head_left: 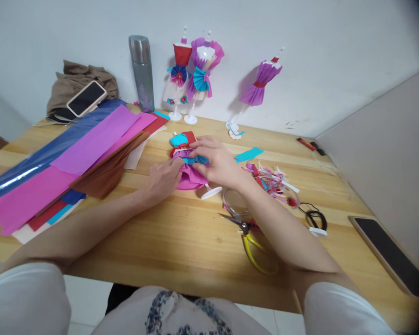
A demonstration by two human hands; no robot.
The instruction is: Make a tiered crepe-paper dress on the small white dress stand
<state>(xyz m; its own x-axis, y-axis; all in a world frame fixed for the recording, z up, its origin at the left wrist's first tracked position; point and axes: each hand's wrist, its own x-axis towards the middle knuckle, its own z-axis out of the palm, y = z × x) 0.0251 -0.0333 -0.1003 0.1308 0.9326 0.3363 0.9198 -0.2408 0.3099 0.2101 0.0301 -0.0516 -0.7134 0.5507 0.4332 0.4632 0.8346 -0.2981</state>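
A small dress form (192, 179) lies tilted on the table, dressed in blue, red and purple-pink crepe paper, its white round base (211, 192) toward me. My left hand (165, 179) rests at the left of its waist, fingers curled and pressed on the paper skirt. From the right, my right hand (214, 160) reaches over it, thumb and fingers closing on a blue paper strip (197, 160) at the waist. Part of the dress is hidden under my fingers. Yellow-handled scissors (246, 230) lie partly open beneath my right forearm, close to a roll of clear tape (235, 202).
Crepe paper sheets (101, 135) spread over the left side, near a phone (87, 98) and a flask (142, 74). Dressed forms (181, 70) stand along the wall. Paper scraps (272, 181), a black cord (316, 218) and a dark tablet-like device (387, 253) lie at right.
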